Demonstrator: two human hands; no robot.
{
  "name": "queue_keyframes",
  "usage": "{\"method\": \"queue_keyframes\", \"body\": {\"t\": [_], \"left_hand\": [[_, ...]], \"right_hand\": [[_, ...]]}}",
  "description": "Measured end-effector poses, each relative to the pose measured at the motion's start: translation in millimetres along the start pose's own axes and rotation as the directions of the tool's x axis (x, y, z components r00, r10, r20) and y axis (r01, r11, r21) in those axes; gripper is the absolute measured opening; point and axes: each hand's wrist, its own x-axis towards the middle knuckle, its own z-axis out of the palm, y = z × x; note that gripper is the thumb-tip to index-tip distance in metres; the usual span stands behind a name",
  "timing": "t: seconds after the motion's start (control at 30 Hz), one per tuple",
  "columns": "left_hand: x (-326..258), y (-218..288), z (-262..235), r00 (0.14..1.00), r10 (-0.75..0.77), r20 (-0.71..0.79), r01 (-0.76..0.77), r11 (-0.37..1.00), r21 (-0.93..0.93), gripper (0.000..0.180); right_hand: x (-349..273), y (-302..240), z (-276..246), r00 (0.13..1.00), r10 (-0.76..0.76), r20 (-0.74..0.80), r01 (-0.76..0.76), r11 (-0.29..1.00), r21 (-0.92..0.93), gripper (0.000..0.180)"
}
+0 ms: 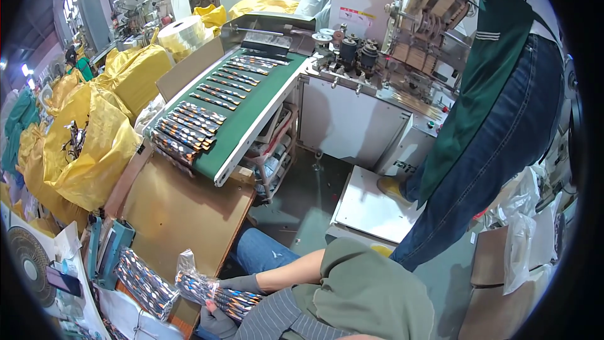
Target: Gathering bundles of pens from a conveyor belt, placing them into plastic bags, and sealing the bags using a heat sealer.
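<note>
A bundle of slim dark packets [236, 301], patterned with orange, white and blue ovals, is held low at the table's near edge. Clear plastic film [187, 262] covers its left end and stands up in a loose flap. My right hand [244, 284], in a grey fingerless glove, closes on the bundle's far side, fingers partly hidden. From the near side my left hand [216, 320], also grey-gloved, grips it with the fingertips showing. Just left lies a second batch of matching packets [146, 283], which looks wrapped in clear film.
A green conveyor belt [242, 110] carries rows of the packets [189, 127] beyond the brown tabletop [179, 208]. Yellow sacks [88, 145] and a fan [31, 264] stand left. A co-worker in a green apron [484, 94] stands right beside a machine [358, 50].
</note>
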Motion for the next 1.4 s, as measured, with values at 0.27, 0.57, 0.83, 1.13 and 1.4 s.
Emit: {"method": "queue_keyframes", "body": {"t": [0.27, 0.57, 0.83, 1.13, 1.4], "left_hand": [[10.6, 24.4, -12.4, 0.953, -0.154, 0.261, 0.129, 0.986, 0.110, 0.028], [16.5, 60.9, -28.4, 0.872, -0.213, 0.440, 0.099, 0.959, 0.267, 0.040], [18.1, 52.9, -55.4, 0.722, -0.114, 0.682, -0.071, 0.969, 0.237, 0.013], [155.5, 95.8, -101.4, 0.850, 0.391, 0.353, -0.517, 0.745, 0.421, 0.010], [154.7, 121.6, -120.1, 0.947, -0.080, 0.312, -0.001, 0.967, 0.254, 0.020]], "right_hand": [[-33.5, 1.3, 18.4, 0.964, -0.183, -0.192, 0.034, 0.803, -0.595, 0.049], [-38.3, -16.0, 21.2, 0.450, -0.836, 0.313, -0.011, -0.355, -0.935, 0.027], [-65.6, -0.1, 36.0, 0.504, -0.587, 0.634, 0.219, -0.622, -0.751, 0.011], [-25.5, -119.0, 196.7, 0.544, -0.499, 0.675, -0.099, -0.837, -0.539, 0.011], [5.1, -137.4, 218.6, 0.744, -0.560, 0.364, -0.260, -0.745, -0.614, 0.014]]}}
